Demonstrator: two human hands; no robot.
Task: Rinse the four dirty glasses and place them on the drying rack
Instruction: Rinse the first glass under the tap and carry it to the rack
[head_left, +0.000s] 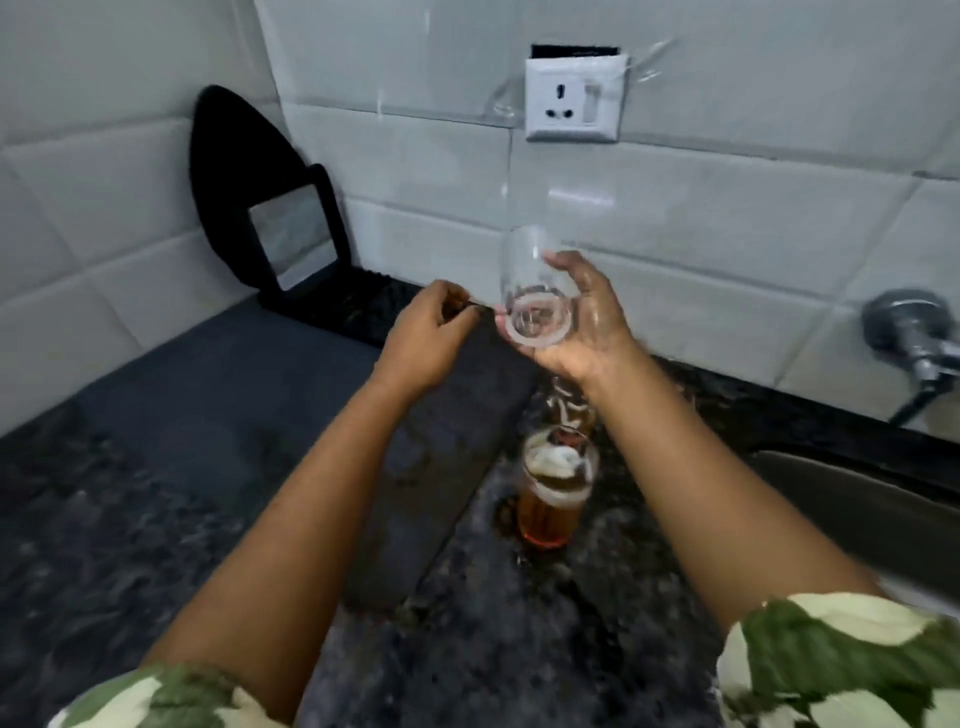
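Glass (530, 283), clear and seemingly emptied, hangs tilted in the air above the dark mat (452, 415), base toward the camera, mouth pointing up at the tiled wall. The right hand (576, 322) wraps its fingers and thumb round the lower body near the thick base; that stout end looks the safest hold, since the wet wall is likely slippery and the thin rim fragile. It seems light enough for one hand. The left hand (428, 332) sits just beside it, fingers curled, apparently pinching the mat's edge. Below, on the speckled counter (130, 519), a dirty glass (553, 488) of amber liquid waits; the sink (857, 499) lies to the right.
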